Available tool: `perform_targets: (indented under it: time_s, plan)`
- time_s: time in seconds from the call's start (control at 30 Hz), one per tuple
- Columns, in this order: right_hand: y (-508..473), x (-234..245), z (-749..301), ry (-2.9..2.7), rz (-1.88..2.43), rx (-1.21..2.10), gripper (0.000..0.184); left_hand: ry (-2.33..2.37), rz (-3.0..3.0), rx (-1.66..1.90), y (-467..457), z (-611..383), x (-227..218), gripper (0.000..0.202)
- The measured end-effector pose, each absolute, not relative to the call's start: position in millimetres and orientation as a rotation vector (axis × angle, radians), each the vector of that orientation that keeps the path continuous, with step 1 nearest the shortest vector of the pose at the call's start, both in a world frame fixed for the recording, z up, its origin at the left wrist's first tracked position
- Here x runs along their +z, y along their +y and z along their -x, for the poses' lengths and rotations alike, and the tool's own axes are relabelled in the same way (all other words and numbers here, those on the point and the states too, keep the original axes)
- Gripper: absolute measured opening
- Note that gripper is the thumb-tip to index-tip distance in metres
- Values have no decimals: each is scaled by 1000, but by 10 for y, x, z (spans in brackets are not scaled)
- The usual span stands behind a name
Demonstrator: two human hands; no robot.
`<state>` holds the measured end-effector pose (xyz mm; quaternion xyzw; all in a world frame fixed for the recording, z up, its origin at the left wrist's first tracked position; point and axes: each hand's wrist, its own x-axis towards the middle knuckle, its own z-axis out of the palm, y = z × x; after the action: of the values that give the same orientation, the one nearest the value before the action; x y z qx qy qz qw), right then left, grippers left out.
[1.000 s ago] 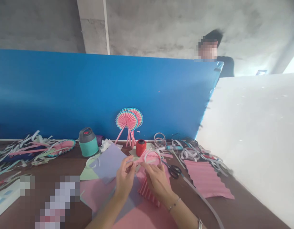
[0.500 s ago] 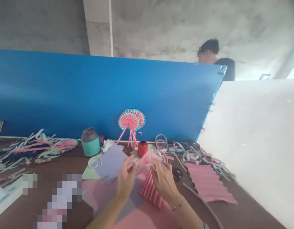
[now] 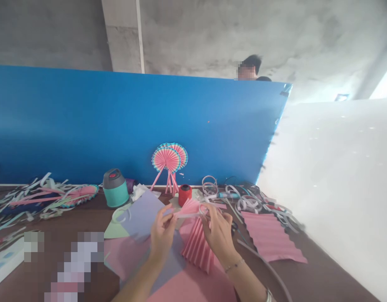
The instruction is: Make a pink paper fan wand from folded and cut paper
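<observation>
My left hand (image 3: 162, 233) pinches the left end of a small piece of pleated pink paper (image 3: 190, 206), gathered narrow on that side and fanned out towards the right. A thin white strip (image 3: 187, 216) runs along its near edge. The strip's right end curls into a loop at the fingertips of my right hand (image 3: 220, 235), which are closed on it. Below my hands, a larger pleated pink paper (image 3: 197, 247) spreads its folds over flat pink sheets (image 3: 187, 287) and a lilac sheet (image 3: 146, 214). Whether the two pleated parts join is hidden.
Two finished pink paper fans (image 3: 166, 158) lean against the blue partition (image 3: 86, 126). A red thread spool (image 3: 185, 195) and a teal-and-grey container (image 3: 115, 191) stand on the table. Curled strips (image 3: 248, 203) and a wavy pink sheet (image 3: 271, 237) lie right. A person (image 3: 252, 69) is behind the partition.
My hands have moved slightly apart, and the white strip now stretches straighter between them, with a smaller loop. The view has shifted slightly; the person behind the partition has moved left and lower.
</observation>
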<state>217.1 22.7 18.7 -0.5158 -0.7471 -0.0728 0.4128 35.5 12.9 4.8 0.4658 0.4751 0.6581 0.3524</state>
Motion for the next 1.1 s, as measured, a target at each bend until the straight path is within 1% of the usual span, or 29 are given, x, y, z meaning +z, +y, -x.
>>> perform_targets:
  time_s: [0.13, 0.3, 0.43, 0.67, 0.9, 1.1]
  plan:
    - [242, 166, -2167, -1855, 1344, -153, 28, 1130, -1160, 1670, 109, -391, 71, 52]
    - [258, 153, -2162, -1838, 1367, -165, 29, 985, -1023, 1633, 60, -430, 146, 62]
    - [248, 159, -2155, -1840, 1383, -157, 30, 934, -935, 1606, 39, -451, 199, 67]
    - [216, 182, -2140, -1834, 1400, -61, 28, 866, -846, 1563, 36, -466, 208, 74]
    - [219, 195, -2130, -1839, 1435, -22, 26, 829, -768, 1532, -10, -469, 280, 73]
    - [220, 180, -2124, -1860, 1442, -55, 27, 756, -744, 1477, -12, -460, 282, 65]
